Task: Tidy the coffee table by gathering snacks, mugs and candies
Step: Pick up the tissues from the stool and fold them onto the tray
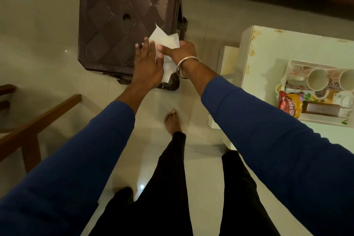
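Both my hands meet over the near right corner of a dark brown plastic stool [115,25]. My right hand [181,50], with a metal bangle on its wrist, is shut on a white tissue [166,39]. My left hand [147,63] lies flat against the tissue, fingers spread. At the right stands the white coffee table [268,44]. On it a white tray [321,119] holds two floral mugs [316,79] lying on their sides, a red and yellow snack packet [290,104] and small candies.
A wooden chair frame [38,119] stands at the left. Dark wooden furniture runs along the top right. The floor is pale glossy tile [38,25]. My bare foot [172,120] and black-trousered legs are below.
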